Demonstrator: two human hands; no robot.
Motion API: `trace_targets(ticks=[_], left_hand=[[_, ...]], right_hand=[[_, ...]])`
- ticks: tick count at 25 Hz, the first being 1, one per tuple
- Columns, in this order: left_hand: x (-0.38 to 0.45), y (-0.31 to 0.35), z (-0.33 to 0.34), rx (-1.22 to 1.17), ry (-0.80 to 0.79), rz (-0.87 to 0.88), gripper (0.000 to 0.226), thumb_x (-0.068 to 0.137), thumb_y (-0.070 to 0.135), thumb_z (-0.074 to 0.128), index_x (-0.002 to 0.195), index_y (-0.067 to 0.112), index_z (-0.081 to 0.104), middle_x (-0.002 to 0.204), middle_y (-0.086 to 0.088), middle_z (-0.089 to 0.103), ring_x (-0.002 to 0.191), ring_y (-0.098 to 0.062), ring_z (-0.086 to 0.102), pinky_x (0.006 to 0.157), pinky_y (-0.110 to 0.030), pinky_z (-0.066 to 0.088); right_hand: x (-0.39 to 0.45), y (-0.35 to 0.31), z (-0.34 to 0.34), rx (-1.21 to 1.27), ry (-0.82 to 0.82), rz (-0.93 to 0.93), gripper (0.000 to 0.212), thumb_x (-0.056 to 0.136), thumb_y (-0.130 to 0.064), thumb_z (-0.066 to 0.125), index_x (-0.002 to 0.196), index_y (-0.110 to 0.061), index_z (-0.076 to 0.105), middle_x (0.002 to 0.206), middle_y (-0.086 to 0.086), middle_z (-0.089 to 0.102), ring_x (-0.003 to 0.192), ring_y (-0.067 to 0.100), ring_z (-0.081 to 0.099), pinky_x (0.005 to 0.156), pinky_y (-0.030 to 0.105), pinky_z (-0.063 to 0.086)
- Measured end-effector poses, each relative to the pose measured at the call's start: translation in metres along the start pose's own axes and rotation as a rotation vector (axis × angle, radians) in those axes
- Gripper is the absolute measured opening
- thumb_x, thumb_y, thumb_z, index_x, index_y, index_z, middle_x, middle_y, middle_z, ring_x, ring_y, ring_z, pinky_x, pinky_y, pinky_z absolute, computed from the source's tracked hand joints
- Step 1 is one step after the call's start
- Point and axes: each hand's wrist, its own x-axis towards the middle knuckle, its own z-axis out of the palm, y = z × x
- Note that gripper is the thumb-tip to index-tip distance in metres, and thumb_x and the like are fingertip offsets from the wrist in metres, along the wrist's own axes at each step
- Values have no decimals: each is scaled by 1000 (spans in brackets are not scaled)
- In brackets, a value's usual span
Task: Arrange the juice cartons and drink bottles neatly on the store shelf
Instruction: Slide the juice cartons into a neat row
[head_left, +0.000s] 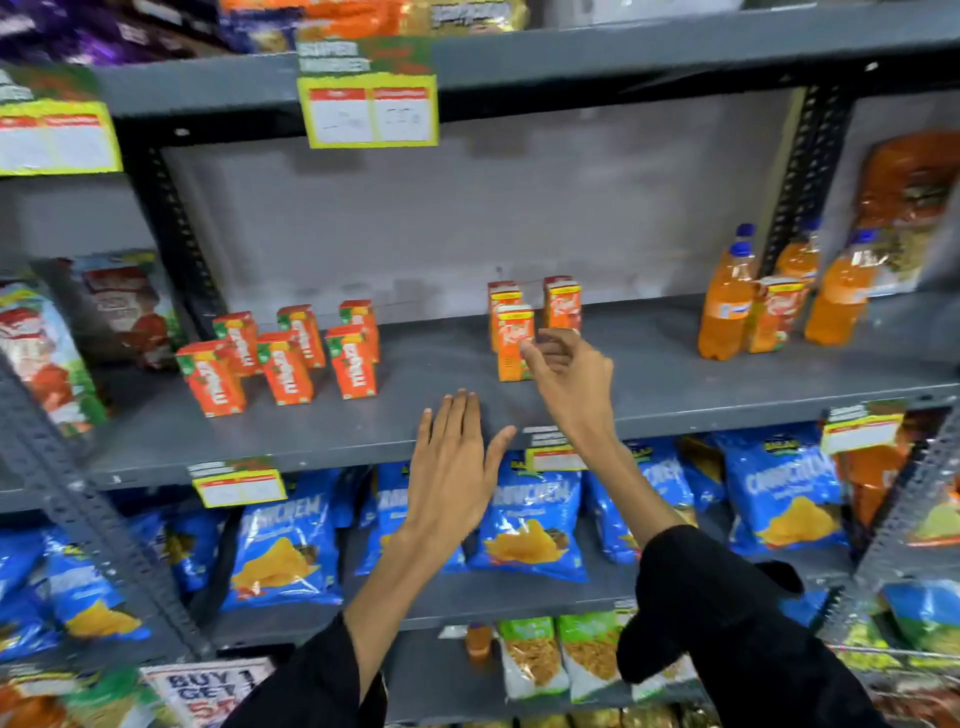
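Several small orange juice cartons (285, 358) stand in two tilted rows at the left of the grey shelf (675, 379). Three more orange cartons (514, 332) stand in the middle. My right hand (566, 379) is open with its fingers spread, fingertips touching or nearly touching the front middle carton. My left hand (452, 462) is open and flat at the shelf's front edge, holding nothing. At the right stand orange drink bottles (724, 306) with blue caps, and one carton (774, 317) between them.
Blue chip bags (530, 525) fill the shelf below. Price tags (369, 109) hang from the shelf edges. Snack packs (41, 358) lean at the far left and an orange pack (909, 182) at the far right. A perforated upright post (810, 171) divides the shelf bays.
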Motion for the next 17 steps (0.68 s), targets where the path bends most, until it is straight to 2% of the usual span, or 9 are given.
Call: trace_targets(ticks=[2,6,7,9,10,12,14,17], left_hand=[[10,49,12,-14,-9,8,78,100,59,16,142,2,46,148,-16,51,139,-31,44,119,-49,29],[22,124,35,-41,-27,7,71,100,58,22,139,5,49,145,-15,54,135,-31,48,117,-50,31],[25,136,40,-41,-29,11,71,100,58,22,139,5,49,145,-15,54,134,-31,48,117,-50,32],[29,155,47,1,-44,20,73,101,58,18,140,4,47,146,-15,53,136,-31,47,118,-50,31],[31,161,49,26,-48,13,75,100,59,16,141,4,47,147,-15,52,137,-31,46,119,-50,30],[34,163,54,72,-59,-10,76,101,59,14,142,4,46,148,-14,52,138,-30,45,120,-50,27],[35,168,59,114,-63,-21,76,101,59,14,143,5,46,149,-13,52,140,-28,44,120,-50,27],[36,169,61,115,-72,-34,75,101,58,15,144,5,46,149,-12,51,140,-28,44,119,-48,30]], right_hand=[[20,20,-57,-80,52,-33,38,86,-39,72,109,-9,69,72,-9,67,69,2,66,74,21,57],[59,69,-146,-156,167,-34,30,88,-28,71,108,-6,64,68,-8,60,62,10,61,72,38,57],[66,79,-164,-175,222,-33,29,88,-23,69,109,-5,62,74,-2,62,67,15,62,75,40,55],[79,101,-195,-255,342,-15,36,87,-16,67,117,0,54,102,15,62,95,33,61,89,38,44],[85,108,-207,-316,382,13,44,85,-14,67,122,3,48,116,22,56,108,38,54,94,36,37],[96,114,-222,-412,415,101,56,83,-15,71,127,4,41,129,24,46,119,41,46,98,38,33],[110,120,-234,-460,378,171,66,82,-16,74,133,4,37,135,25,43,125,42,42,103,40,32],[131,131,-237,-396,245,237,77,80,-17,77,139,5,33,141,27,42,132,43,41,109,45,32]])
